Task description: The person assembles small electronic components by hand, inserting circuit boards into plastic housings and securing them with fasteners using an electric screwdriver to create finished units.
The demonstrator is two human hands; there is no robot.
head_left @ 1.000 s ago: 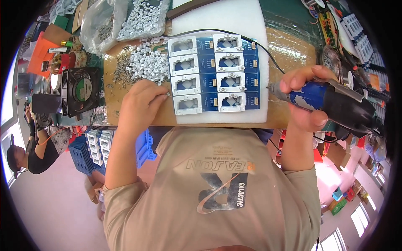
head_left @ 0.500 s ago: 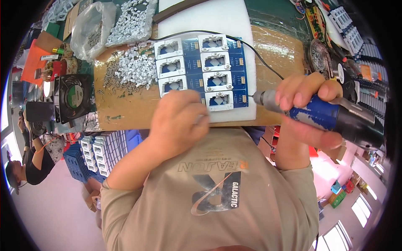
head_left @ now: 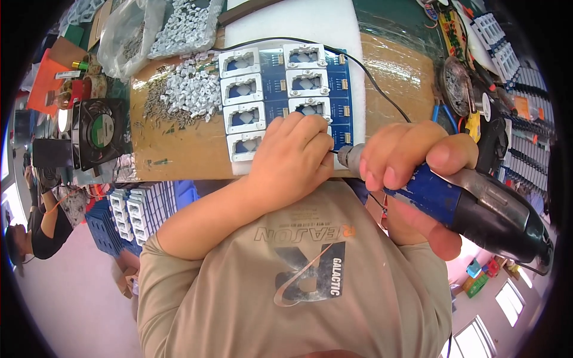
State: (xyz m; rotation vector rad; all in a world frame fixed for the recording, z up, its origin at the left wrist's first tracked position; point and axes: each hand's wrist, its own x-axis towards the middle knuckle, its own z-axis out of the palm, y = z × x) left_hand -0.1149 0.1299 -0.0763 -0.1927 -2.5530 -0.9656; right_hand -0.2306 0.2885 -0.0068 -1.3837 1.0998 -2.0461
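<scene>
While the right hand (head_left: 412, 170) wraps shut around a blue-and-black electric screwdriver (head_left: 477, 206), its bit tip sits at the near right part of the blue circuit board (head_left: 340, 77). Left hand (head_left: 292, 158) lies curled on the board's near edge, fingers bunched at the bit tip; cannot tell if they pinch a screw. Board with white frames (head_left: 242, 89) rests on white foam (head_left: 298, 24), mid workbench (head_left: 179, 155). Loose white parts pile (head_left: 191, 89) left of it. Black fan (head_left: 101, 131) at the bench's left edge.
</scene>
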